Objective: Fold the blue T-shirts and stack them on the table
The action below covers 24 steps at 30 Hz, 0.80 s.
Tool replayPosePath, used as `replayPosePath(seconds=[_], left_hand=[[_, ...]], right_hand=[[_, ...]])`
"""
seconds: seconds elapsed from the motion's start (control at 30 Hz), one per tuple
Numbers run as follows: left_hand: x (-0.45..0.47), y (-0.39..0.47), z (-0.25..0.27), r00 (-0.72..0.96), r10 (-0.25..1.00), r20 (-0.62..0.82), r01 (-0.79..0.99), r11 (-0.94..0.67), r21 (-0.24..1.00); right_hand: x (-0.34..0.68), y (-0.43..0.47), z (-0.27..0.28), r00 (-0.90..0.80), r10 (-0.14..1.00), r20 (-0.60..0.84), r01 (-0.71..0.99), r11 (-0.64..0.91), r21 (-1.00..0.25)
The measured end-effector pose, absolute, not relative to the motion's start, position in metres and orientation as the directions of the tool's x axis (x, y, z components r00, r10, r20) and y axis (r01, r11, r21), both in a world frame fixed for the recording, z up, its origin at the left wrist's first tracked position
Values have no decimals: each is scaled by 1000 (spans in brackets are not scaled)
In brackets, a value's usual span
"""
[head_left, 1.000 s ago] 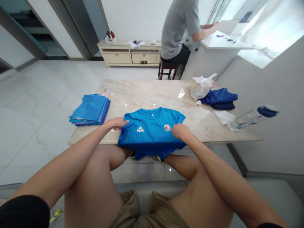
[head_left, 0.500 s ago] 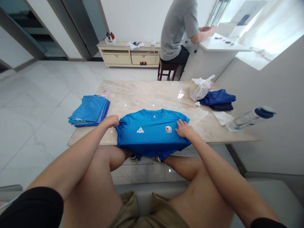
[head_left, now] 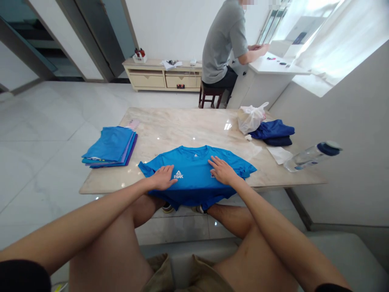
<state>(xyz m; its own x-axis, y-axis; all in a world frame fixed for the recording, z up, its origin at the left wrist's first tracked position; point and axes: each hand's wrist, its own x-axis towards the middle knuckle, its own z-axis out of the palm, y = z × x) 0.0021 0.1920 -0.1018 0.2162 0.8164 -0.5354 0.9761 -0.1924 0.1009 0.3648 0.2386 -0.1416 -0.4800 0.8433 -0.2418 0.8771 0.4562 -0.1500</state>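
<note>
A blue T-shirt (head_left: pixel 194 178) lies front up on the marble-topped table (head_left: pixel 170 121), its collar away from me and its lower part hanging over the near edge. Both sleeves are spread out sideways. My left hand (head_left: pixel 163 177) rests flat on the chest beside the white PEAK logo, fingers stretched. On the other side of the chest, my right hand (head_left: pixel 223 170) lies with fingers spread, partly covering the round badge. Neither hand grips the cloth. To the left sits a stack of folded shirts (head_left: pixel 111 145) in blue and purple.
At the table's right are a white plastic bag (head_left: pixel 251 118), dark blue folded clothing (head_left: pixel 273 132), a paper sheet (head_left: pixel 279 154) and a clear water bottle (head_left: pixel 313 157). Beyond, a person in grey (head_left: pixel 223 44) sits on a stool at a white desk (head_left: pixel 273 67). A low cabinet (head_left: pixel 148 81) lines the wall.
My left hand has let go of the left sleeve and moved right onto the chest, opening flat. My right hand has slid inward over the badge. Both sleeves now lie spread outward.
</note>
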Motion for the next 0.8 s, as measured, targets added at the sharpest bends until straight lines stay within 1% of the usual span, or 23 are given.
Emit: replayPosePath(seconds=[0.03,0.1,0.17,0.23,0.27,0.3,0.33,0.43,0.5,0.53,0.6,0.67,0.73,0.8], left_hand=[[6,189,-104,220,807,-548,975,-206,87],[1,190,-100,173,814,-554,980,-197,15],[-15,199,-89,69,826,-560,986,-141,-87],[-33,207,-76,-41,818,-574,983,-71,-171],[-39,209,-71,-71,816,-574,980,-52,-195],[-44,210,-68,-66,817,-573,980,-55,-192],[-45,209,-67,-29,817,-577,984,-77,-159],[-37,203,-70,156,772,-616,983,-182,20],[-29,201,-74,243,728,-641,968,-228,107],[-26,201,-76,271,711,-649,961,-243,135],[-28,202,-77,318,669,-671,947,-257,192],[-41,205,-75,319,627,-711,948,-219,233],[-60,207,-70,243,634,-735,969,-120,216],[-80,210,-63,149,709,-689,981,-15,196]], right_hand=[[365,240,-144,-445,856,-263,895,419,-151],[380,246,-146,-264,908,-326,964,242,-106],[406,254,-145,-77,923,-377,997,66,-41],[431,261,-143,3,921,-390,1000,-6,-6],[439,263,-143,4,923,-385,1000,-6,-4],[443,264,-142,-21,929,-370,1000,18,-13],[442,265,-142,-67,934,-351,998,60,-33],[422,263,-142,-279,914,-295,959,248,-139],[405,261,-141,-418,859,-296,901,351,-254],[398,259,-139,-464,831,-308,873,370,-318],[391,257,-136,-509,794,-331,831,353,-431],[392,256,-135,-499,789,-358,823,303,-480],[399,255,-136,-462,797,-389,845,263,-466],[406,256,-139,-430,807,-405,868,246,-432]])
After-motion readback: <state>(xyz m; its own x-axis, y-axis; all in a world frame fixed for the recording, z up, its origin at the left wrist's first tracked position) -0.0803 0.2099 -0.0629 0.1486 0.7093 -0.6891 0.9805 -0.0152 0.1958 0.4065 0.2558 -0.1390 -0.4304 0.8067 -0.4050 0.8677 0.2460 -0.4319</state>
